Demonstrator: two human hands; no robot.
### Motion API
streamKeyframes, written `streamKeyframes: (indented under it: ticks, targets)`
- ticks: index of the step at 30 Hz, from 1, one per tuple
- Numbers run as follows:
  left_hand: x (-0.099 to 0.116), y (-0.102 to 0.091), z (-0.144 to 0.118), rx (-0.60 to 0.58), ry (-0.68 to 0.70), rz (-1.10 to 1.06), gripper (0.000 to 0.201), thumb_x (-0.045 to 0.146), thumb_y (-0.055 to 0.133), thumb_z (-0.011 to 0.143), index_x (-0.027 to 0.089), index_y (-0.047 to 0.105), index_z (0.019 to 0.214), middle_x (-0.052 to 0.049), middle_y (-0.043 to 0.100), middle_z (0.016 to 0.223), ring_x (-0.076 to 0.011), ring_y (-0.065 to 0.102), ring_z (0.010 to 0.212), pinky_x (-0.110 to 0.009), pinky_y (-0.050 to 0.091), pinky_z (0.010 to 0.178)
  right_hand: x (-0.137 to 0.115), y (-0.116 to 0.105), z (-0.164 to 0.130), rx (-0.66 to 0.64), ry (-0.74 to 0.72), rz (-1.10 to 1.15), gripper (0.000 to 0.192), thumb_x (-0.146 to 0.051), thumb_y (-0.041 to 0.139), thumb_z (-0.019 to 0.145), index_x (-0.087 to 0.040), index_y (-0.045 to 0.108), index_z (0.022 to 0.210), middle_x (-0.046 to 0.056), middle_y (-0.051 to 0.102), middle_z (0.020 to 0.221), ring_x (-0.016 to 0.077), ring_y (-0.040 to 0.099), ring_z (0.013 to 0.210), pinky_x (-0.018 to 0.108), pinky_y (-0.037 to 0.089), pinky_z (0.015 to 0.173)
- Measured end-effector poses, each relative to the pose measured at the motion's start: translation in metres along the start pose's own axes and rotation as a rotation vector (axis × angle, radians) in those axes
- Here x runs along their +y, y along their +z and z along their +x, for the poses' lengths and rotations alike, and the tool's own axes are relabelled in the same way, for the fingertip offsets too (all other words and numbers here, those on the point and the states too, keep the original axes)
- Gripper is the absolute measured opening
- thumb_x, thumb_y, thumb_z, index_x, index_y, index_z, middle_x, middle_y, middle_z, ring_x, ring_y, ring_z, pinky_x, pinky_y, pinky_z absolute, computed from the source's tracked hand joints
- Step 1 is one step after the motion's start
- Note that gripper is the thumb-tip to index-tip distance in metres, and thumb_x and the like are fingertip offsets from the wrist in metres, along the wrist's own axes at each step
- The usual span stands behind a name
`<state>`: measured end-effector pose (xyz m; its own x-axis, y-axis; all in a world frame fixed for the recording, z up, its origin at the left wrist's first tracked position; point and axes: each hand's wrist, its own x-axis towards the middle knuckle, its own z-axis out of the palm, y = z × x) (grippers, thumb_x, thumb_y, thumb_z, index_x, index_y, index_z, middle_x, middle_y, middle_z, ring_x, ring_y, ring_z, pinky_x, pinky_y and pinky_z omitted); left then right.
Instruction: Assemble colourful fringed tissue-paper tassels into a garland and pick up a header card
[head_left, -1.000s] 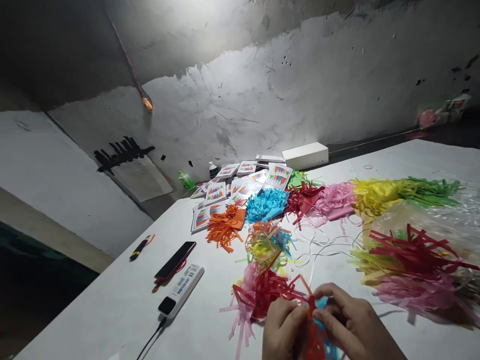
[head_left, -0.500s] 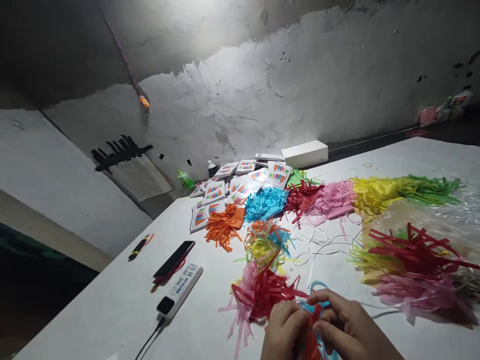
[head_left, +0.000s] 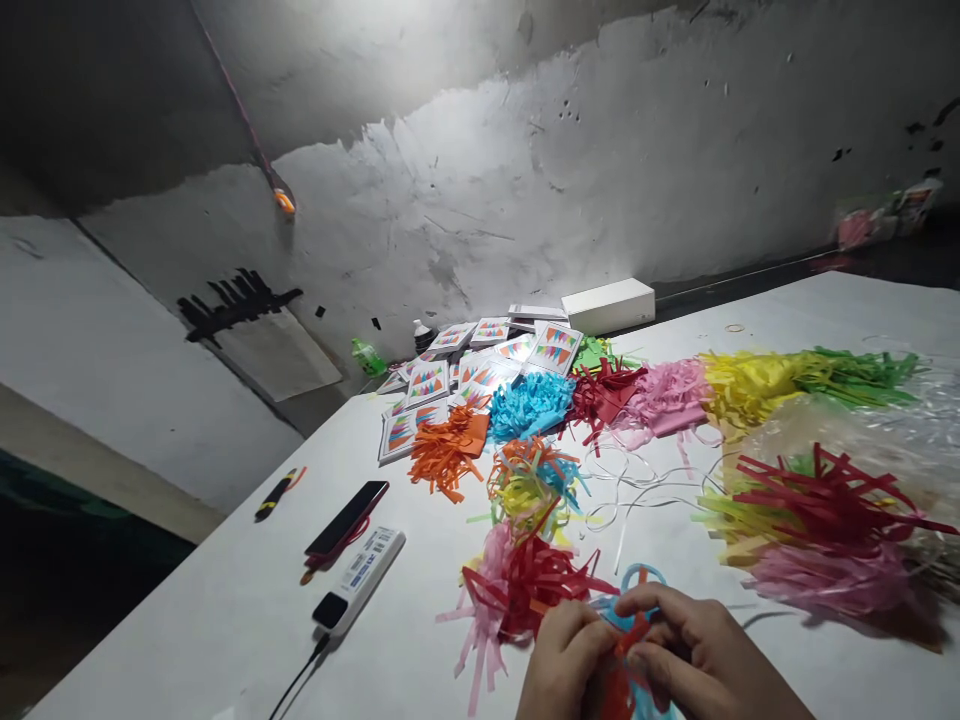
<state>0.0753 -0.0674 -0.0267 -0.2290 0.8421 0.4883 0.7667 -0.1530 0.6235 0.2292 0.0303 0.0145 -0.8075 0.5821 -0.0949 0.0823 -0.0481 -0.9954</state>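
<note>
Both my hands meet at the bottom edge of the view over a small bundle of red and blue paper fringe (head_left: 628, 640). My left hand (head_left: 559, 660) pinches the bundle from the left. My right hand (head_left: 701, 655) grips it from the right, with a blue loop (head_left: 637, 575) of strip rising just above its fingers. Touching my left hand lies a tassel of red and pink strips (head_left: 517, 590) on the white table (head_left: 225, 620). How the bundle ends below the hands is cut off by the frame.
Piles of cut fringe lie across the table: orange (head_left: 448, 452), blue (head_left: 532, 403), pink (head_left: 664, 393), yellow (head_left: 750, 380), green (head_left: 862, 368), and a mixed heap in clear plastic (head_left: 840, 520). Printed cards (head_left: 480, 370), a white box (head_left: 609, 303), a phone (head_left: 349, 517), a power bank (head_left: 360, 580) and a pen (head_left: 276, 493) lie to the left and back.
The red strip that stood up between my fingers has been pulled down into the bundle, and a blue loop has appeared above my right hand. Both hands stayed in place.
</note>
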Motion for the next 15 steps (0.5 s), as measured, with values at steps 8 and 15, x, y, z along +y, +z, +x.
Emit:
streamKeyframes:
  ticks: [8,15]
  targets:
    - [0.002,-0.012,0.007,0.000,0.093,-0.098,0.049,0.065,0.048,0.087,0.036,0.067,0.121,-0.010,0.072,0.105,-0.0299,0.068,0.093,-0.045,0.056,0.080,0.007,0.004,0.001,0.073,-0.183,-0.228,0.029,-0.049,0.051,0.086,-0.026,0.063,0.076,-0.003,0.059,0.062,0.0160,0.053,0.056,0.027,0.039,0.053]
    - [0.019,0.001,0.014,0.462,-0.236,-0.412,0.037,0.050,0.057,0.089,0.024,0.071,0.066,-0.004,0.065,0.068,-0.0210,0.062,0.064,-0.033,0.053,0.061,0.016,0.003,0.003,0.070,-0.270,-0.542,0.020,-0.039,0.049,0.088,-0.032,0.064,0.077,0.001,0.072,0.074,0.0242,0.066,0.069,0.035,0.050,0.063]
